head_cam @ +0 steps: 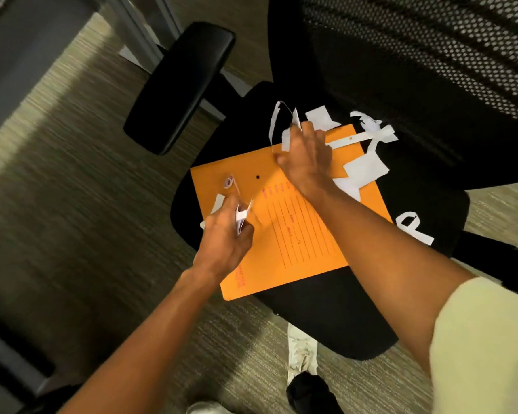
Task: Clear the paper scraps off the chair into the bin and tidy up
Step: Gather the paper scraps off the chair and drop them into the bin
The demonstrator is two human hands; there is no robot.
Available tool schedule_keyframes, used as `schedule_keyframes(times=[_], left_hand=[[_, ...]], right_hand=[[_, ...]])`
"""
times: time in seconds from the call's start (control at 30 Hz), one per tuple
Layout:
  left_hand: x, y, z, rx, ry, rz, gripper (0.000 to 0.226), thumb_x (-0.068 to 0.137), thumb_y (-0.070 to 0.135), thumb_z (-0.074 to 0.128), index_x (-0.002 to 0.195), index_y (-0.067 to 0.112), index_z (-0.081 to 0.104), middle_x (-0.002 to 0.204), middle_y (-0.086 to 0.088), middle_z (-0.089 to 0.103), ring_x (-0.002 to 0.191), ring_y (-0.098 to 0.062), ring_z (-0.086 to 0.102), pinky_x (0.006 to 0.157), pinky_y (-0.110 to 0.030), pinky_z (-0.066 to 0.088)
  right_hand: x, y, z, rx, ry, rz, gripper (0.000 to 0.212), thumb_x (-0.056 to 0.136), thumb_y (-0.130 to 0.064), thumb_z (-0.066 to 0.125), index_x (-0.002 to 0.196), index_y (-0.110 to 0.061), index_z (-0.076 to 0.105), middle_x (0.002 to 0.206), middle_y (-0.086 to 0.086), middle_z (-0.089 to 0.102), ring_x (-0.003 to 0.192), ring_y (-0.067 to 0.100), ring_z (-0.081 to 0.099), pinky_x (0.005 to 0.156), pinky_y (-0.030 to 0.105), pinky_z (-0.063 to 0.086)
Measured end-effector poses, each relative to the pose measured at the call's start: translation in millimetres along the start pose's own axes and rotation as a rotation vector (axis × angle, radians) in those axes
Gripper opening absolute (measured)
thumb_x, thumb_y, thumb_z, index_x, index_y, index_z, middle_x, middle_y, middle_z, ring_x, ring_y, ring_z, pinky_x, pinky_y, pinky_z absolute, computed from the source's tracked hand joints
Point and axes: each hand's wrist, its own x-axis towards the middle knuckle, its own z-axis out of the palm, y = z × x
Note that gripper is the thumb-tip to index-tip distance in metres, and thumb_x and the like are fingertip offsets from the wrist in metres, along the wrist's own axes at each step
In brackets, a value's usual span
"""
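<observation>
An orange envelope (296,234) lies on the black chair seat (341,318). White paper scraps (367,167) are scattered over its far end and the seat, with a looped strip (414,228) at the right. My left hand (226,237) is shut on a small bundle of white scraps (242,218) at the envelope's left edge. My right hand (307,156) pinches thin white strips (277,124) near the envelope's far corner. No bin is in view.
The chair's black armrest (181,85) sticks out at the upper left, and its mesh backrest (431,55) fills the upper right. Striped carpet (72,189) surrounds the chair. My white shoe (301,354) is under the seat's front edge.
</observation>
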Motion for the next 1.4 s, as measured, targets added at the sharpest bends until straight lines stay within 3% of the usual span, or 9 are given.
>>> schedule_keyframes(times=[0.13, 0.27, 0.37, 0.53, 0.67, 0.77, 1.0, 1.23, 1.4], left_hand=[[-7.9, -17.6, -4.7, 0.001, -0.013, -0.037, 0.02, 0.087, 0.009, 0.055, 0.103, 0.017, 0.046, 0.094, -0.005, 0.058, 0.083, -0.023, 0.058, 0.063, -0.04, 0.05], [-13.7, -23.8, -7.7, 0.008, -0.022, -0.058, 0.017, 0.087, 0.011, 0.056, 0.098, 0.016, 0.044, 0.088, -0.006, 0.058, 0.075, -0.025, 0.058, 0.055, -0.032, 0.044], [-18.3, -24.3, -10.4, 0.015, -0.016, -0.058, 0.019, 0.085, 0.008, 0.056, 0.095, 0.016, 0.042, 0.087, -0.007, 0.057, 0.071, -0.023, 0.056, 0.053, -0.028, 0.04], [-19.7, -17.6, -10.8, 0.055, -0.01, -0.125, 0.022, 0.088, 0.008, 0.055, 0.1, 0.02, 0.041, 0.086, -0.004, 0.053, 0.071, -0.021, 0.055, 0.051, -0.034, 0.045], [-20.2, -5.3, -10.0, 0.106, -0.013, -0.121, 0.027, 0.09, 0.006, 0.053, 0.113, 0.014, 0.042, 0.085, 0.004, 0.044, 0.074, -0.004, 0.044, 0.066, -0.043, 0.05], [-15.7, 0.1, -6.8, 0.16, -0.017, -0.08, 0.034, 0.089, 0.003, 0.052, 0.121, 0.011, 0.043, 0.097, -0.004, 0.051, 0.075, -0.006, 0.04, 0.066, -0.035, 0.041], [1.9, 2.0, 10.7, 0.268, -0.019, -0.076, 0.039, 0.087, 0.002, 0.055, 0.124, 0.01, 0.045, 0.113, -0.014, 0.059, 0.092, -0.027, 0.056, 0.07, -0.035, 0.043], [19.1, 1.7, 23.3, 0.327, 0.046, -0.172, 0.033, 0.092, 0.021, 0.06, 0.119, 0.006, 0.047, 0.108, -0.021, 0.062, 0.096, -0.036, 0.06, 0.072, -0.041, 0.048], [29.1, 3.1, 29.6, 0.322, 0.086, -0.307, 0.055, 0.09, 0.029, 0.064, 0.132, 0.007, 0.036, 0.117, -0.022, 0.057, 0.104, -0.039, 0.058, 0.083, -0.05, 0.053]], right_hand=[[-4.2, -8.7, 4.4, -0.077, 0.023, -0.051, 0.03, 0.093, -0.025, 0.06, 0.12, -0.012, 0.061, 0.131, 0.009, 0.048, 0.115, 0.03, 0.046, 0.084, 0.039, 0.044], [-5.8, -6.7, 3.6, -0.116, 0.03, -0.082, 0.029, 0.091, -0.01, 0.061, 0.121, -0.009, 0.06, 0.127, 0.012, 0.052, 0.111, 0.032, 0.048, 0.076, 0.034, 0.043], [-3.7, -2.0, -5.0, -0.057, 0.03, -0.082, 0.031, 0.09, -0.003, 0.06, 0.121, -0.006, 0.058, 0.127, 0.015, 0.053, 0.111, 0.034, 0.052, 0.082, 0.036, 0.046], [-13.9, 13.7, -29.9, 0.186, 0.102, -0.042, 0.026, 0.088, -0.002, 0.058, 0.113, -0.006, 0.063, 0.12, 0.014, 0.056, 0.103, 0.03, 0.059, 0.081, 0.036, 0.052], [-30.8, 45.2, -49.9, 0.241, 0.144, -0.009, 0.026, 0.089, -0.003, 0.052, 0.109, -0.008, 0.068, 0.125, 0.013, 0.054, 0.11, 0.03, 0.056, 0.087, 0.037, 0.049], [-45.7, 74.4, -56.0, 0.225, 0.145, 0.008, 0.025, 0.089, -0.004, 0.052, 0.108, -0.007, 0.069, 0.129, 0.015, 0.054, 0.114, 0.031, 0.055, 0.089, 0.033, 0.048], [-68.5, 111.5, -60.0, 0.393, -0.095, 0.118, 0.038, 0.083, -0.004, 0.063, 0.12, -0.014, 0.065, 0.128, 0.009, 0.058, 0.119, 0.024, 0.053, 0.093, 0.022, 0.038], [-89.4, 108.5, -57.9, 0.261, -0.42, 0.033, 0.077, 0.086, -0.016, 0.07, 0.15, -0.026, 0.029, 0.158, 0.006, 0.022, 0.145, 0.028, 0.021, 0.112, 0.04, 0.029], [-84.1, 108.9, -50.9, 0.149, -0.444, -0.022, 0.084, 0.087, -0.019, 0.069, 0.153, -0.026, 0.018, 0.16, 0.004, 0.017, 0.145, 0.028, 0.024, 0.11, 0.042, 0.033]])
